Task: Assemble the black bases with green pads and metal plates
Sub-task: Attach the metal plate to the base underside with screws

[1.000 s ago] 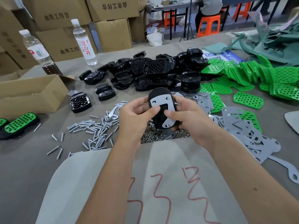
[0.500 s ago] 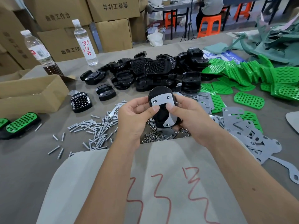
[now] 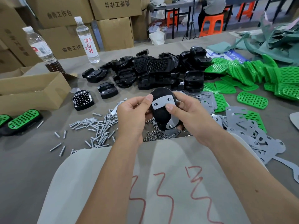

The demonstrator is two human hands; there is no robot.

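Note:
I hold a black base (image 3: 160, 113) up over the table with a metal plate (image 3: 163, 103) lying on its upturned side. My left hand (image 3: 132, 115) grips the base's left edge, thumb on the plate's corner. My right hand (image 3: 189, 117) grips the right side, with its thumb pressing the plate's middle. More black bases (image 3: 155, 71) are piled behind. Green pads (image 3: 252, 75) lie heaped to the right, and loose grey metal plates (image 3: 249, 131) are spread at the right front.
Screws (image 3: 97, 126) lie scattered left of my hands and small nuts (image 3: 155, 135) sit under them. Two finished green-topped bases (image 3: 22, 121) lie at the far left, by an open cardboard box (image 3: 32, 92). Two water bottles (image 3: 86, 41) stand behind. A person sits far back.
My right thumb has slid from the plate's lower part to its middle. The base has tilted slightly, with the plate's top turned to the right. Both hands kept their hold.

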